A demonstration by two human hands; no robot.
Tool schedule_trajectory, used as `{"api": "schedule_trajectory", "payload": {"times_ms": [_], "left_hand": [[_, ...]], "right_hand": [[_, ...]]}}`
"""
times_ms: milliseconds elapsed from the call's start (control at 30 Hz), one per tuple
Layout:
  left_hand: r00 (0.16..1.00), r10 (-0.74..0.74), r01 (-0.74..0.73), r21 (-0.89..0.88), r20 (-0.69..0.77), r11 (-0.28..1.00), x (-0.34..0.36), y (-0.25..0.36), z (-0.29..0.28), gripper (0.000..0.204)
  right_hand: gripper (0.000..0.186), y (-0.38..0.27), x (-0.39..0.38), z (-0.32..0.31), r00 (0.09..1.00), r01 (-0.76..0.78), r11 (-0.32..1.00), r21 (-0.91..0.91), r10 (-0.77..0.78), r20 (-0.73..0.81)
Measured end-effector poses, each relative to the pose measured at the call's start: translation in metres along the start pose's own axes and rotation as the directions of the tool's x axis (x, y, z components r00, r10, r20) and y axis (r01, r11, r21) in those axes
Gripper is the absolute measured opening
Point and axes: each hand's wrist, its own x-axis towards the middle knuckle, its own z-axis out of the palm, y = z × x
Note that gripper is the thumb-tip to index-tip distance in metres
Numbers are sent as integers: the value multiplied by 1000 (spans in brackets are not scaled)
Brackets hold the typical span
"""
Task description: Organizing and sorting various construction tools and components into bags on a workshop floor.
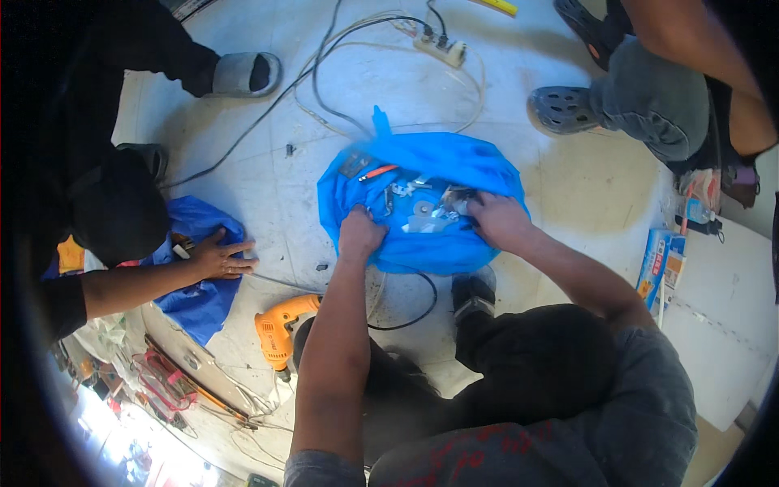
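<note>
A blue fabric bag [438, 258] lies wide open on the floor in front of me. Loose small hardware fills it: white plastic pieces [402, 189], a washer-like grey disc [423, 209], a clear plastic packet [426, 224] and an orange-handled tool [378, 173]. My left hand [362, 234] is closed at the bag's left side, its fingers pinching the blue cloth. Reaching in from the right, my right hand [497, 221] has curled fingers beside dark metal parts [456, 198]; what they grip is hidden. An orange power drill [278, 334] rests by my left forearm.
Cables [312, 69] run across the floor to a power strip [441, 50]. Another person's hand [215, 258] presses a darker blue cloth [199, 312] at left. A second person's clog [564, 109] stands far right. A blue-and-white box [659, 260] sits by a white panel [722, 325].
</note>
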Motion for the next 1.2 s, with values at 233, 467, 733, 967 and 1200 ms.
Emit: {"api": "schedule_trajectory", "payload": {"times_ms": [233,467,733,967,1200], "left_hand": [[997,10,-32,304,74,952,-33,66,-19,48],[880,461,-475,234,114,848,-50,79,36,39],[731,299,-541,254,613,802,-59,87,20,34],[500,326,-760,225,803,610,-54,64,56,37],[469,361,-795,207,806,571,-78,93,68,30]], "right_hand": [[68,31,-35,9,905,-424,900,102,419,69],[29,38,13,4,913,-406,893,196,385,135],[16,41,1,36,910,-258,85,962,356,212],[13,53,0,39,874,-250,-278,927,347,340],[26,59,-1,36,937,-207,463,862,348,38]]}}
